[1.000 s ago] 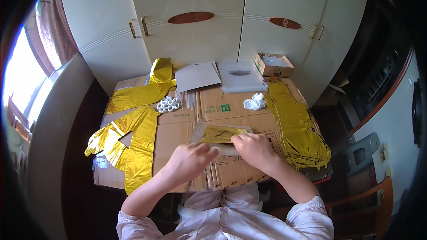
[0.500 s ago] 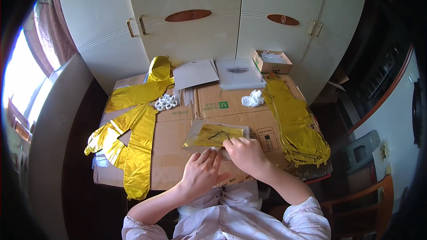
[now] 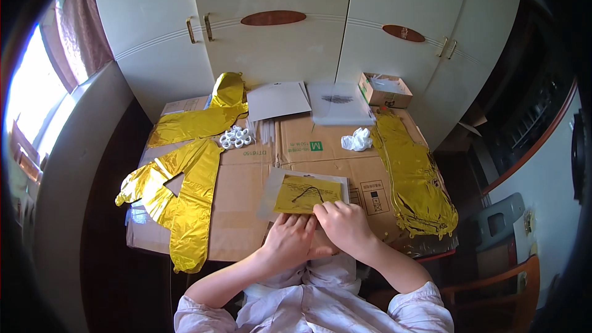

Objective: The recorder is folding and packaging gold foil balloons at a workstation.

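Note:
A clear plastic bag [image 3: 268,200] lies at the front middle of the cardboard-covered table. A folded gold foil balloon [image 3: 302,197] shows in it, with a dark curved line across its face. My left hand [image 3: 287,240] rests along the near edge of the bag, fingers stretched out and thumb apart. At the bag's near right corner, the bent fingers of my right hand [image 3: 342,225] pinch the edge. Its fingertips are partly hidden.
Gold foil balloons [image 3: 197,191] lie flat on the left, and a stack of them [image 3: 413,179] on the right. Behind are white rings [image 3: 235,137], a crumpled white wad [image 3: 357,140], grey card sheets [image 3: 277,101], clear bags [image 3: 339,111] and a small box [image 3: 385,91].
The bag with the gold balloon now sits straighter and its foil looks flatter. My left fingers have moved up onto its near edge. The view has shifted slightly.

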Tool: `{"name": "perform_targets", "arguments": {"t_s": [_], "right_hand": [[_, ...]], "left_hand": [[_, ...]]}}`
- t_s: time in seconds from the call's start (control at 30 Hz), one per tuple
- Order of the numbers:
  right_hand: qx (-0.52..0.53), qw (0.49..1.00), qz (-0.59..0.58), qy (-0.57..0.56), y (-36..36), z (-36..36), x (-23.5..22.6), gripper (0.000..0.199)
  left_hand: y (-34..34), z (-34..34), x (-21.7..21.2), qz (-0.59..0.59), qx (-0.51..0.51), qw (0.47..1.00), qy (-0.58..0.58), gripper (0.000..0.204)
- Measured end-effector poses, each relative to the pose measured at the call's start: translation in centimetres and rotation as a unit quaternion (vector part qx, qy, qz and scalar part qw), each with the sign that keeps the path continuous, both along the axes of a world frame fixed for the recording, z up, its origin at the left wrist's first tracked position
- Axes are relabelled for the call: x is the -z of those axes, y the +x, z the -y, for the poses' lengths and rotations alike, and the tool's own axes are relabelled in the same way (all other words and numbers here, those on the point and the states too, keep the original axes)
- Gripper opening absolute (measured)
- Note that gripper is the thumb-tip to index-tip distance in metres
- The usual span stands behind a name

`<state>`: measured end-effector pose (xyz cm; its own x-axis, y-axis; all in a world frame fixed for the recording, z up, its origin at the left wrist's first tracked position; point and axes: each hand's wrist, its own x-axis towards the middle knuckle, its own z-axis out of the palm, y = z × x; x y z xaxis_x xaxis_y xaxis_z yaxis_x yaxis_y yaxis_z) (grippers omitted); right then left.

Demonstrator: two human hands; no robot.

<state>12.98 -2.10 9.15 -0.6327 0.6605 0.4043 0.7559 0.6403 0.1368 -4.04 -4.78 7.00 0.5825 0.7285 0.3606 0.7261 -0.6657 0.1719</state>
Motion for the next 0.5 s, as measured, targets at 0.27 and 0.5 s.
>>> {"name": "perform_targets", "arguments": {"t_s": [0.27,0.5], "right_hand": [[0.030,1.000,0.003,0.003,2.6,0.5,0.4,0.008],[0.029,0.999,-0.021,0.002,2.6,0.5,-0.1,0.010]], "left_hand": [[-6.4,-7.5,-3.3,0.155,-0.211,0.952,-0.160,0.018],[-7.1,-21.8,5.1,0.024,-0.380,0.917,-0.118,0.030]]}}
